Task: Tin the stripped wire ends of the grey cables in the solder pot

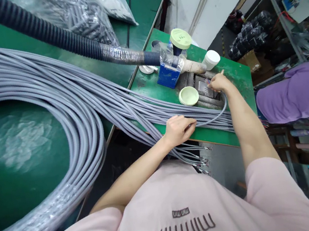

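A thick bundle of grey cables [122, 101] runs from a large coil at the left across the green table. My left hand [178, 129] rests on the bundle's near side, its fingers curled round a grey cable. Farther right, my right hand [219, 82] pinches the end of a cable that bends up from the bundle, with thin coloured wires showing at the fingertips. Those wires are over a small metal block [204, 87]. Beside the block stands an open pale-green tub [188, 96]. The nozzle of a hose [193, 66] ends just behind the block.
A blue box [168, 75], a yellow-green lid [180, 39] and a white jar [211, 59] stand behind the work spot. The black corrugated hose [69, 41] crosses above the cables. Plastic bags [86, 20] lie at the back. A person in purple [300, 93] is at the right.
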A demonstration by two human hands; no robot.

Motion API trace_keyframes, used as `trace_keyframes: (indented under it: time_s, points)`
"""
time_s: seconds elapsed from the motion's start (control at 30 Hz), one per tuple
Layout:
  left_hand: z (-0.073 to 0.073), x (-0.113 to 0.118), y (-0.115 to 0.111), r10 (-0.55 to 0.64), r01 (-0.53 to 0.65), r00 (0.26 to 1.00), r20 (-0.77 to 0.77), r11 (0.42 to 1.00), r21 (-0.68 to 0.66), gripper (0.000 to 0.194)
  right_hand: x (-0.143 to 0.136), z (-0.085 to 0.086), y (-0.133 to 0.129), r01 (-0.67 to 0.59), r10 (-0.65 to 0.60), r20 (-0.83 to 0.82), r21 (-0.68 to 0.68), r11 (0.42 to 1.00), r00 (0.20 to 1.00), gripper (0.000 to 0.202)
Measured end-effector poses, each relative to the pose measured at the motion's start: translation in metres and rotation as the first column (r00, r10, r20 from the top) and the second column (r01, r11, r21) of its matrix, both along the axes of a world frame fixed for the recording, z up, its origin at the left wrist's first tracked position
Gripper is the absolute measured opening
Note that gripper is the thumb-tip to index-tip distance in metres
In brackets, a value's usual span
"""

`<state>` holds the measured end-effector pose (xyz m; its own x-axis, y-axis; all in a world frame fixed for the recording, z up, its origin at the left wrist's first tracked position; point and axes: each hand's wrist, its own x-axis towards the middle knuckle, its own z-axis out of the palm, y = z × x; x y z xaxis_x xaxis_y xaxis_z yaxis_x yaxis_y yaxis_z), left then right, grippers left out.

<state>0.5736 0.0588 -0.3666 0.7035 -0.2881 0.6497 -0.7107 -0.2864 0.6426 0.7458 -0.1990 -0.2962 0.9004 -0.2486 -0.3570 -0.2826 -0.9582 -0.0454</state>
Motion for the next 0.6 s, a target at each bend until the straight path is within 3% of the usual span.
trace_keyframes:
  time_s: [0.13, 0.27, 0.37, 0.47, 0.53, 0.6]
  points:
    - [0.0, 0.0, 0.0, 0.0, 0.0, 1.0, -0.004, 1.0, -0.002, 0.018, -0.007, 0.009, 0.003, 0.015, -0.018, 0.048, 0.051, 0.999, 0.999, 0.018]
    - [0.001, 0.001, 0.0, -0.004, 0.004, 1.0, -0.023, 1.0, -0.023, 0.018, -0.037, 0.036, 0.011, 0.046, -0.086, 0.125, 0.293, 0.955, 0.988, 0.023]
    - [0.001, 0.001, 0.001, -0.012, 0.012, 1.0, -0.008, 0.997, -0.071, 0.016, -0.08, 0.061, 0.023, -0.007, -0.103, 0.169, 0.55, 0.835, 0.98, 0.026]
    - [0.003, 0.0, 0.001, -0.041, 0.033, 0.998, -0.05, 0.988, -0.149, 0.014, -0.128, 0.08, 0.041, -0.075, -0.106, 0.207, 0.71, 0.7, 0.972, 0.027]
    - [0.009, -0.003, -0.002, -0.093, 0.048, 0.979, -0.179, 0.969, -0.243, 0.015, -0.156, 0.085, 0.055, -0.1, -0.122, 0.229, 0.763, 0.638, 0.966, 0.027]
    - [0.019, -0.008, -0.007, -0.23, 0.07, 0.901, -0.368, 0.914, -0.4, 0.021, -0.178, 0.084, 0.068, -0.111, -0.144, 0.232, 0.814, 0.57, 0.962, 0.028]
